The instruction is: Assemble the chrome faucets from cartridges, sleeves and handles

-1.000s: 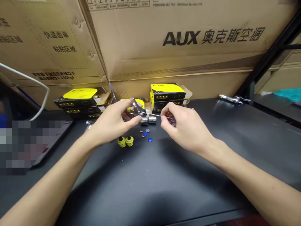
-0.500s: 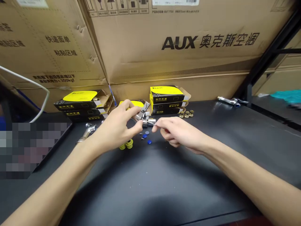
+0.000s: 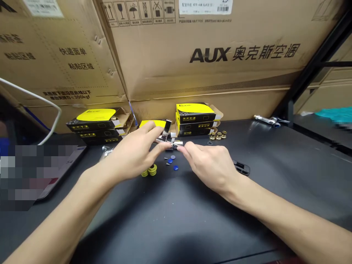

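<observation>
My left hand [image 3: 137,150] is closed round a chrome tap [image 3: 167,127], whose flat lever stands up past the fingertips. Its short cylindrical body points right. My right hand [image 3: 211,165] pinches a thin metal rod-like tool [image 3: 172,143], with its tip against the tap beside my left thumb. Whatever handle the tool has is hidden in the palm. Below the hands lie blue round caps [image 3: 176,168] and small screws [image 3: 168,164]. Several yellow plastic plugs [image 3: 152,169] sit under my left hand.
Black-and-yellow boxes [image 3: 195,119] are stacked at the back, with another stack [image 3: 96,124] at left. Brass fittings [image 3: 219,136] stand near them. A black tool holder [image 3: 242,168] lies by my right wrist. Another chrome tap [image 3: 266,120] is far right, and large cartons [image 3: 206,80] form the backdrop.
My right hand has turned over, back upward, its fingers still on the thin tool. The tap's lever has tilted more upright. The view has shifted slightly, and the black holder now shows.
</observation>
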Tool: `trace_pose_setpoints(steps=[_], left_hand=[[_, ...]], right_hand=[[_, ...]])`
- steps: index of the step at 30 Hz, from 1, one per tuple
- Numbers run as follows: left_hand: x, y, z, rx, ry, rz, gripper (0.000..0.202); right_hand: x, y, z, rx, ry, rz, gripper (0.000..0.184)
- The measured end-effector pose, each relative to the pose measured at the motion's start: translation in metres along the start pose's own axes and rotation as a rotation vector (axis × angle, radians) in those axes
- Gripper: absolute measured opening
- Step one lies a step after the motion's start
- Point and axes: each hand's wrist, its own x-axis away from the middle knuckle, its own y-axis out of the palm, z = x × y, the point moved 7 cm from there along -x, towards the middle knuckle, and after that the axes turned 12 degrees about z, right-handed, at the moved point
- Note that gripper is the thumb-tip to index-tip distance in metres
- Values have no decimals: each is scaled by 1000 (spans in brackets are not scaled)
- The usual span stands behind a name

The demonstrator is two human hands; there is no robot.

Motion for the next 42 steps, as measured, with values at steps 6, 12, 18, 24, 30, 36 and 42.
trace_pose_setpoints(steps=[6,12,18,24,30,36,42], left_hand=[[-4,-12,4,10,-15,40,31],[0,-3,15,46,103,75,17],[3,-3,26,67,146,103,19],[1,-3,25,34,44,80,23],[0,5,15,117,-202,-3,36],[1,-2,25,26,87,177,15],[5,-4,34,-19,263,214,16]], right_hand=[[-5,2,3,-307,163,-41,47],[17,35,7,-1316,710,-791,50],[9,30,10,-1011,576,-542,65],[-1,12,9,-295,187,-202,56],[-3,1,8,24,128,-57,59],[3,26,17,-927,469,-517,55],[14,32,11,-1218,601,-736,60]])
